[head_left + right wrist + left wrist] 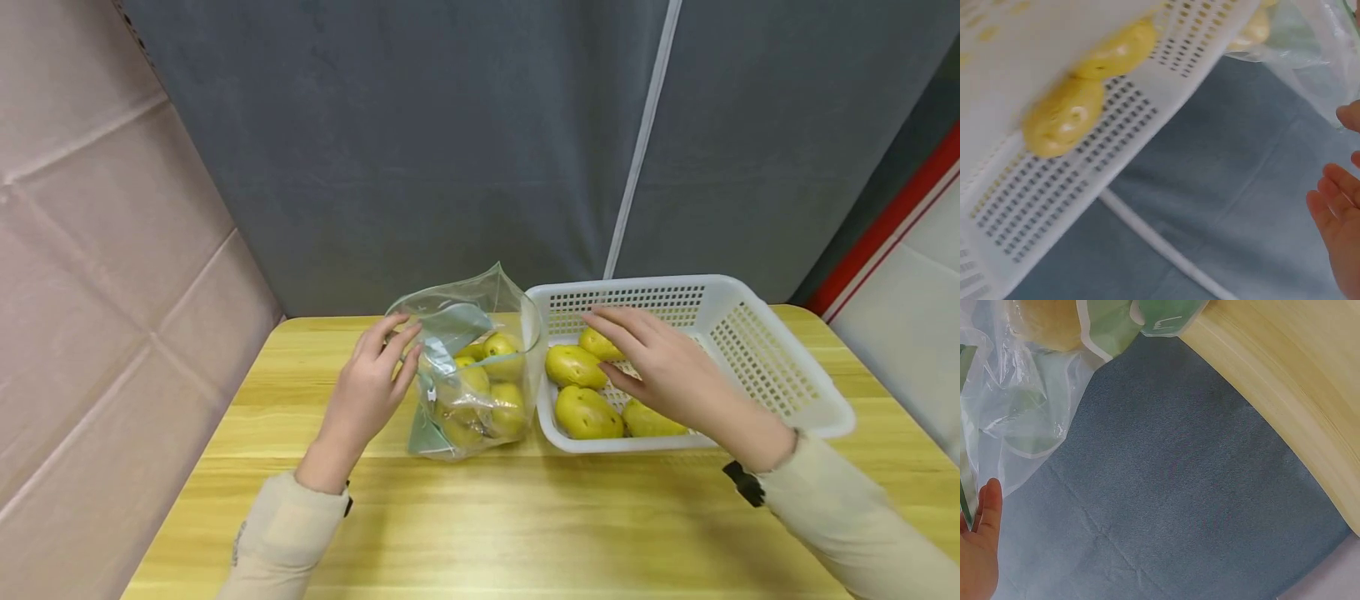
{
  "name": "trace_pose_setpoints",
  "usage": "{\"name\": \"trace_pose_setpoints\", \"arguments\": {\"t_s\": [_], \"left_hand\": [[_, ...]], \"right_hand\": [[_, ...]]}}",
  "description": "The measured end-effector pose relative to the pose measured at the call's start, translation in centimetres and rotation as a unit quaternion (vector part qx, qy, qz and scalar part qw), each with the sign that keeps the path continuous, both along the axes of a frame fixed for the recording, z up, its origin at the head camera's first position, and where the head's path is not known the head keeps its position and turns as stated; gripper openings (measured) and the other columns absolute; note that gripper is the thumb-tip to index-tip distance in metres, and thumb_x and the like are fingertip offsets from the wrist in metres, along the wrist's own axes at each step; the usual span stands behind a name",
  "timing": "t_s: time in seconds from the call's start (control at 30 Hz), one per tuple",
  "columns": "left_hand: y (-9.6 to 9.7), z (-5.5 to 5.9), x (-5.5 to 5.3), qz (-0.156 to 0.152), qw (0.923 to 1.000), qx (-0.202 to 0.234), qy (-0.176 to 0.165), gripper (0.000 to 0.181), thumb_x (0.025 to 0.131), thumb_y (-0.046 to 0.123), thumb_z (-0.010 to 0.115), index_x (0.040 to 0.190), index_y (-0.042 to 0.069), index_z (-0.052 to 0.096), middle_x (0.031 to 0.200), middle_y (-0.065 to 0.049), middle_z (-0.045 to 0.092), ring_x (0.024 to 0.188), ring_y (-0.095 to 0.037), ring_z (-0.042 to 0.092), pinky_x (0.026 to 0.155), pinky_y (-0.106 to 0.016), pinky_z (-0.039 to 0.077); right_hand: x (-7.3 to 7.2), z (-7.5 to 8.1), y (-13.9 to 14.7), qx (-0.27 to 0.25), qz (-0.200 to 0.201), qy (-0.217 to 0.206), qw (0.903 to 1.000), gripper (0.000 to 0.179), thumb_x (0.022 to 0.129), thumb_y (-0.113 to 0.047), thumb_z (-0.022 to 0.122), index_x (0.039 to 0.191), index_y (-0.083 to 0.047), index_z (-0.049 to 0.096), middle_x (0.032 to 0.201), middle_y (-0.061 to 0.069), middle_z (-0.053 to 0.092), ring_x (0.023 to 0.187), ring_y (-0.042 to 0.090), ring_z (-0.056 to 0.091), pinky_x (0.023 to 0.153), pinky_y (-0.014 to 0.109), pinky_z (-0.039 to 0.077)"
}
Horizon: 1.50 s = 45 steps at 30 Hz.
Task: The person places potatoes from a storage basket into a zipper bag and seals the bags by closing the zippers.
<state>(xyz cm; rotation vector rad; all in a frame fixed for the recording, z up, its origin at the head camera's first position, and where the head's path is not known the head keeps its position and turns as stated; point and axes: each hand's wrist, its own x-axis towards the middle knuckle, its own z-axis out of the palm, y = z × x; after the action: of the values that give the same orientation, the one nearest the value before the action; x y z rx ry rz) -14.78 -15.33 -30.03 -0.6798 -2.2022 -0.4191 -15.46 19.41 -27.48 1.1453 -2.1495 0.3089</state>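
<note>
A clear plastic bag [453,325] with pale green panels stands upright in the middle, its mouth spread and several yellow potatoes [506,408] inside. My left hand [367,383] holds the bag's left rim; in the left wrist view the bag's green edge [966,487] runs down to its fingers. Over the white basket [813,383] hovers my right hand [667,367], fingers extended toward the bag and nothing in them. Below it several more potatoes [588,412] lie in the basket's left part. The right wrist view also shows potatoes [1063,119] against the basket's slotted wall.
Both bag and basket stand side by side on a light wooden table [487,533]. Behind them rises a dark grey fabric partition [450,167] with a pale strip [641,150]. A pinkish padded wall [112,275] borders the left side.
</note>
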Motion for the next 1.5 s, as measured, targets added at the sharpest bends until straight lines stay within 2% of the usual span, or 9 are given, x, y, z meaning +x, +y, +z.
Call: {"name": "trace_pose_setpoints", "arguments": {"t_s": [0.23, 0.53, 0.7, 0.83, 0.9, 1.0, 1.07, 1.37, 1.5], "left_hand": [[0.0, -0.1, 0.0, -0.002, 1.0, 0.0, -0.001, 0.028, 0.085, -0.005, 0.06, 0.112, -0.003, 0.065, 0.119, -0.02, 0.058, 0.093, -0.031, 0.063, 0.07, -0.037, 0.058], [0.0, -0.3, 0.1, 0.002, 1.0, -0.004, 0.004, 0.027, 0.084, -0.004, 0.062, 0.111, -0.003, 0.066, 0.119, -0.019, 0.058, 0.091, -0.029, 0.063, 0.069, -0.036, 0.059], [0.0, -0.3, 0.1, 0.004, 1.0, -0.005, 0.002, 0.027, 0.085, -0.003, 0.062, 0.111, -0.002, 0.066, 0.119, -0.019, 0.058, 0.092, -0.029, 0.063, 0.068, -0.036, 0.058], [0.0, -0.3, 0.1, 0.003, 1.0, -0.004, 0.001, 0.027, 0.085, -0.003, 0.062, 0.111, -0.002, 0.066, 0.12, -0.019, 0.058, 0.092, -0.029, 0.063, 0.067, -0.035, 0.058], [0.0, -0.3, 0.0, 0.003, 1.0, -0.004, 0.002, 0.027, 0.085, -0.003, 0.062, 0.111, -0.002, 0.066, 0.12, -0.019, 0.058, 0.092, -0.029, 0.063, 0.067, -0.035, 0.058], [0.0, -0.3, -0.1, 0.001, 1.0, -0.003, 0.006, 0.027, 0.084, -0.003, 0.062, 0.111, -0.002, 0.066, 0.12, -0.018, 0.058, 0.092, -0.029, 0.063, 0.066, -0.035, 0.058], [0.0, -0.4, -0.1, 0.0, 1.0, -0.003, 0.008, 0.027, 0.084, -0.003, 0.062, 0.111, -0.002, 0.066, 0.12, -0.018, 0.058, 0.092, -0.029, 0.063, 0.065, -0.035, 0.058], [0.1, -0.3, -0.2, 0.003, 1.0, -0.007, 0.004, 0.027, 0.085, -0.003, 0.062, 0.111, -0.002, 0.066, 0.121, -0.018, 0.057, 0.093, -0.03, 0.063, 0.065, -0.035, 0.058], [0.0, -0.3, -0.2, 0.004, 1.0, -0.008, 0.003, 0.027, 0.085, -0.003, 0.062, 0.111, -0.002, 0.066, 0.121, -0.018, 0.057, 0.093, -0.03, 0.063, 0.064, -0.035, 0.058]], "right_hand": [[0.5, -1.7, 2.7, 0.038, -0.044, -0.054, 0.9968, 0.064, 0.1, -0.048, 0.023, 0.125, 0.002, 0.055, 0.116, 0.017, 0.062, 0.1, 0.033, 0.061, 0.078, 0.047, 0.055], [0.4, -4.0, 5.4, 0.07, -0.049, -0.092, 0.9921, 0.068, 0.097, -0.052, 0.019, 0.124, -0.004, 0.059, 0.115, 0.014, 0.063, 0.101, 0.03, 0.061, 0.08, 0.046, 0.054], [0.3, -5.0, 6.7, 0.09, -0.054, -0.106, 0.9888, 0.065, 0.096, -0.052, 0.022, 0.123, -0.008, 0.061, 0.111, 0.011, 0.065, 0.098, 0.027, 0.062, 0.076, 0.043, 0.056], [0.1, -5.5, 7.5, 0.103, -0.056, -0.112, 0.9867, 0.061, 0.095, -0.051, 0.03, 0.121, -0.008, 0.062, 0.11, 0.011, 0.065, 0.098, 0.027, 0.062, 0.075, 0.043, 0.056], [0.0, -5.7, 7.8, 0.107, -0.058, -0.118, 0.9855, 0.051, 0.093, -0.047, 0.047, 0.12, -0.007, 0.063, 0.11, 0.013, 0.065, 0.099, 0.029, 0.062, 0.077, 0.044, 0.056], [-0.1, -5.9, 8.1, 0.113, -0.065, -0.126, 0.9834, 0.049, 0.079, -0.032, 0.074, 0.12, -0.005, 0.063, 0.111, 0.015, 0.065, 0.1, 0.031, 0.062, 0.079, 0.046, 0.055], [-0.1, -6.0, 8.3, 0.116, -0.071, -0.136, 0.9813, 0.056, 0.068, -0.022, 0.081, 0.119, -0.006, 0.064, 0.111, 0.015, 0.065, 0.1, 0.032, 0.062, 0.079, 0.047, 0.055], [-0.2, -6.1, 8.6, 0.136, -0.078, -0.167, 0.9735, 0.053, 0.066, -0.028, 0.082, 0.114, -0.011, 0.068, 0.115, 0.014, 0.065, 0.104, 0.031, 0.061, 0.078, 0.046, 0.055], [-0.4, -6.0, 8.6, 0.149, -0.078, -0.195, 0.9663, 0.05, 0.066, -0.026, 0.083, 0.111, -0.011, 0.069, 0.116, 0.014, 0.065, 0.105, 0.032, 0.061, 0.081, 0.048, 0.055]]}}
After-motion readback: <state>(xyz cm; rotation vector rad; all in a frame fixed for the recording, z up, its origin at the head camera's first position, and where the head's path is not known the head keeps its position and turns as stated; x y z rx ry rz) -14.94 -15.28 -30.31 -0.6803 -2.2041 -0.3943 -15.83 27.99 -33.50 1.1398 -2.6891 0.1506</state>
